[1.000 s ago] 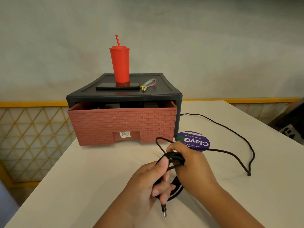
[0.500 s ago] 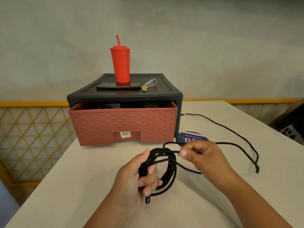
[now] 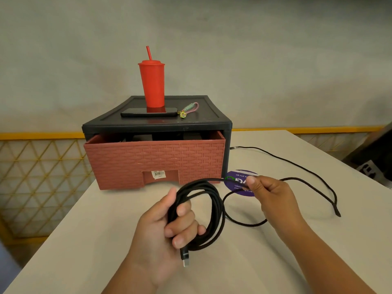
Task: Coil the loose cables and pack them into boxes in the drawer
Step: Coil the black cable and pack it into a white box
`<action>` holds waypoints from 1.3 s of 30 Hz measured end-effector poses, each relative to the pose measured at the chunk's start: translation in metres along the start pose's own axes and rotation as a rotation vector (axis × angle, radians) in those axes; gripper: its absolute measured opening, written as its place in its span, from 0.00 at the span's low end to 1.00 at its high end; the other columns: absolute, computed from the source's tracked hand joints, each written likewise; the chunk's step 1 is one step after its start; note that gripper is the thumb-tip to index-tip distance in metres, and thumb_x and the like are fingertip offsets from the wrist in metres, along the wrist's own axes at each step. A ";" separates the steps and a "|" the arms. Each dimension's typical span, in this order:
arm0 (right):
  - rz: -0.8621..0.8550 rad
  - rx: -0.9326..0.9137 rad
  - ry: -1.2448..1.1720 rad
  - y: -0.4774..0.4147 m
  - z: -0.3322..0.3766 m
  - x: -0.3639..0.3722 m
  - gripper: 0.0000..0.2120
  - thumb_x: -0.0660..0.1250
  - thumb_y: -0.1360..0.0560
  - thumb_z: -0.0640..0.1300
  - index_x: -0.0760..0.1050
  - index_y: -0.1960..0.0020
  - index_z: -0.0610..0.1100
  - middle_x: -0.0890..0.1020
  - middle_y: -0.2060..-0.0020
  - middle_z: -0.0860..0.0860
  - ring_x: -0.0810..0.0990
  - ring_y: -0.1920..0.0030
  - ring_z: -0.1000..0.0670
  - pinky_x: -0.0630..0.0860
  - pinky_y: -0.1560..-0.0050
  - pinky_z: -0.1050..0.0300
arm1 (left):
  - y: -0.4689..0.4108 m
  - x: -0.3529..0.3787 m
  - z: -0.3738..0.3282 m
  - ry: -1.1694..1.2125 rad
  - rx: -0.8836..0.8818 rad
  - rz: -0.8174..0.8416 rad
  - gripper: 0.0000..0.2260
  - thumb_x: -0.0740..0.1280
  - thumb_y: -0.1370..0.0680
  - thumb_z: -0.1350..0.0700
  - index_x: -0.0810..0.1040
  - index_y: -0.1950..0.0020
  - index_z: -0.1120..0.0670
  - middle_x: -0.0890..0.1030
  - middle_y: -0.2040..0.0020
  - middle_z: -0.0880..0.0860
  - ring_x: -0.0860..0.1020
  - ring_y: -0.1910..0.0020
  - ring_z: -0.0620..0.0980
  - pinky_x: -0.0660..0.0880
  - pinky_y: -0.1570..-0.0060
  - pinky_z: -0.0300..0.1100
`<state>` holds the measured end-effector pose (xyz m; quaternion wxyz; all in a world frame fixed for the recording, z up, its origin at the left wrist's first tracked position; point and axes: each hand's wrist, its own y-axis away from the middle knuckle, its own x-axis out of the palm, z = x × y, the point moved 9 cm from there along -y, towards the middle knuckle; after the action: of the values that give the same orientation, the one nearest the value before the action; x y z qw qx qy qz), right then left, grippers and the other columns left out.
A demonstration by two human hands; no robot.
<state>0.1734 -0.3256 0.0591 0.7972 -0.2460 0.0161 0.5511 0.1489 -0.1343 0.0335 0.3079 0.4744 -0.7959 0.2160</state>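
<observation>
Left hand: the left hand (image 3: pixel 167 221) was closed round one side of the coil, thumb up, fingers curled over the strands.
Right hand: the right hand (image 3: pixel 269 196) pinched a single strand between thumb and forefinger, just right of the coil.
Cable: the black cable (image 3: pixel 215 209) was gathered in several loops in the near middle, held above the table (image 3: pixel 84 230).
Plug: a plug end (image 3: pixel 185 258) hung down below the left hand.
Loose length: slack looped on the table under the right hand; further strands ran right to a tight bend (image 3: pixel 336 212), and one led far to the cabinet's right side.
Drawer: the brick-patterned red drawer (image 3: pixel 154 164) stood partly pulled out, beyond the hands; its dark contents could not be made out.
Cabinet: a black cabinet (image 3: pixel 157 126) housed the drawer.
On top: a red tumbler (image 3: pixel 151 83) with a straw, a phone (image 3: pixel 148 112) lying flat in front of it, and a keychain (image 3: pixel 189 109) to its right.
Sticker: a purple round sticker (image 3: pixel 237 176) lay on the table behind the right hand.
</observation>
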 end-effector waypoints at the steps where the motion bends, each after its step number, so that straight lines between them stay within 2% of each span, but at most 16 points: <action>1: 0.013 0.002 0.046 0.000 -0.002 0.003 0.15 0.64 0.24 0.49 0.80 0.62 0.39 0.79 0.64 0.35 0.71 0.68 0.45 0.65 0.63 0.58 | -0.002 0.000 -0.001 0.101 0.005 0.080 0.15 0.74 0.32 0.49 0.75 0.70 0.57 0.62 0.82 0.48 0.65 0.83 0.46 0.77 0.64 0.42; 2: 0.034 -0.001 0.102 0.002 -0.003 0.008 0.14 0.64 0.24 0.49 0.79 0.64 0.43 0.79 0.68 0.39 0.72 0.69 0.48 0.66 0.63 0.59 | -0.003 0.002 -0.002 0.189 0.006 0.176 0.12 0.73 0.30 0.51 0.78 0.64 0.59 0.65 0.80 0.48 0.69 0.80 0.46 0.77 0.59 0.43; 4: 0.098 -0.030 0.208 0.008 0.002 0.022 0.13 0.63 0.24 0.49 0.76 0.66 0.49 0.75 0.76 0.55 0.70 0.72 0.56 0.64 0.68 0.67 | -0.002 0.010 -0.007 0.273 0.013 0.344 0.16 0.58 0.19 0.50 0.78 0.46 0.62 0.67 0.72 0.51 0.76 0.68 0.49 0.71 0.42 0.43; 5: 0.143 -0.058 0.255 0.012 0.005 0.031 0.12 0.63 0.23 0.49 0.76 0.65 0.47 0.73 0.77 0.57 0.70 0.72 0.57 0.65 0.68 0.66 | -0.003 0.003 -0.013 0.228 0.087 0.285 0.21 0.50 0.17 0.49 0.74 0.39 0.64 0.67 0.68 0.51 0.77 0.62 0.50 0.65 0.37 0.42; 10: 0.389 -0.172 0.485 0.034 0.007 0.077 0.09 0.59 0.22 0.46 0.75 0.44 0.50 0.82 0.54 0.49 0.78 0.53 0.47 0.71 0.53 0.56 | 0.003 -0.035 -0.036 0.121 0.267 0.111 0.25 0.41 0.16 0.50 0.47 0.26 0.66 0.76 0.57 0.56 0.75 0.50 0.50 0.54 0.30 0.42; 12: 0.504 -0.148 0.553 0.047 0.000 0.094 0.13 0.58 0.22 0.47 0.70 0.38 0.54 0.81 0.50 0.46 0.77 0.48 0.45 0.72 0.51 0.56 | 0.001 -0.029 -0.045 0.027 0.328 0.060 0.24 0.47 0.17 0.52 0.37 0.28 0.60 0.77 0.55 0.56 0.76 0.50 0.50 0.57 0.31 0.42; 14: 0.596 -0.136 0.579 0.056 -0.001 0.104 0.16 0.59 0.22 0.47 0.67 0.35 0.54 0.80 0.51 0.45 0.77 0.49 0.44 0.72 0.50 0.55 | -0.008 -0.025 -0.042 -0.002 0.328 0.016 0.34 0.67 0.26 0.54 0.53 0.28 0.63 0.76 0.65 0.53 0.77 0.61 0.49 0.73 0.44 0.43; 16: 0.634 -0.107 0.529 0.059 0.002 0.106 0.17 0.59 0.23 0.48 0.67 0.35 0.54 0.77 0.55 0.49 0.75 0.53 0.48 0.72 0.52 0.57 | -0.006 -0.034 -0.042 -0.011 0.375 -0.111 0.32 0.77 0.37 0.52 0.70 0.38 0.62 0.72 0.69 0.51 0.76 0.67 0.48 0.78 0.58 0.41; 19: 0.674 -0.134 0.478 0.063 0.011 0.108 0.17 0.60 0.23 0.47 0.68 0.35 0.54 0.78 0.52 0.49 0.74 0.54 0.50 0.70 0.53 0.58 | 0.000 -0.025 -0.043 -0.358 0.491 -0.231 0.10 0.67 0.29 0.54 0.73 0.51 0.56 0.74 0.69 0.49 0.78 0.65 0.46 0.74 0.56 0.36; 21: 0.681 -0.177 0.421 0.068 0.022 0.111 0.17 0.60 0.23 0.46 0.69 0.35 0.54 0.80 0.52 0.49 0.76 0.54 0.51 0.71 0.53 0.59 | 0.003 -0.023 -0.044 -0.718 0.554 -0.339 0.10 0.59 0.28 0.49 0.73 0.57 0.55 0.79 0.65 0.49 0.79 0.61 0.41 0.71 0.56 0.28; 23: 0.690 -0.203 0.370 0.072 0.030 0.115 0.17 0.61 0.24 0.46 0.70 0.35 0.53 0.79 0.59 0.52 0.75 0.59 0.53 0.71 0.57 0.61 | 0.006 -0.019 -0.042 -0.987 0.598 -0.378 0.11 0.58 0.28 0.45 0.72 0.58 0.52 0.81 0.60 0.46 0.78 0.57 0.39 0.69 0.57 0.25; 25: 0.692 -0.210 0.348 0.073 0.033 0.116 0.17 0.61 0.24 0.45 0.70 0.36 0.53 0.75 0.65 0.56 0.72 0.64 0.57 0.68 0.61 0.65 | 0.007 -0.021 -0.041 -1.166 0.617 -0.406 0.10 0.57 0.28 0.43 0.71 0.58 0.48 0.79 0.62 0.47 0.76 0.56 0.40 0.68 0.58 0.26; 28: 0.667 -0.176 0.322 0.068 0.029 0.112 0.17 0.62 0.24 0.46 0.71 0.36 0.55 0.72 0.64 0.61 0.71 0.64 0.62 0.67 0.62 0.71 | 0.006 -0.021 -0.041 -1.341 0.625 -0.427 0.06 0.57 0.23 0.47 0.67 0.60 0.44 0.77 0.61 0.46 0.75 0.59 0.42 0.68 0.60 0.29; 32: 0.704 -0.128 0.333 0.068 0.024 0.109 0.14 0.63 0.24 0.48 0.73 0.39 0.55 0.72 0.65 0.60 0.71 0.64 0.61 0.67 0.61 0.70 | 0.006 -0.032 -0.047 -1.087 0.627 -0.505 0.09 0.57 0.28 0.48 0.73 0.59 0.50 0.79 0.61 0.48 0.76 0.58 0.38 0.68 0.59 0.26; 35: 0.704 -0.087 0.352 0.064 0.019 0.103 0.10 0.64 0.25 0.48 0.75 0.44 0.54 0.71 0.67 0.60 0.70 0.66 0.62 0.66 0.63 0.71 | 0.011 -0.048 -0.061 -0.825 0.628 -0.609 0.10 0.61 0.24 0.49 0.76 0.60 0.53 0.81 0.59 0.49 0.78 0.55 0.44 0.69 0.53 0.35; 39: 0.660 -0.005 0.327 0.048 0.007 0.089 0.05 0.64 0.24 0.46 0.74 0.56 0.56 0.72 0.68 0.60 0.71 0.69 0.65 0.66 0.66 0.73 | 0.017 -0.072 -0.080 -0.568 0.658 -0.692 0.18 0.56 0.18 0.56 0.77 0.66 0.49 0.81 0.64 0.46 0.77 0.52 0.53 0.69 0.41 0.47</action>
<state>0.1635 -0.2321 0.0209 0.5629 -0.3144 0.2201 0.7320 0.1821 -0.0307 0.0405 -0.0303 0.8190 -0.5358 0.2030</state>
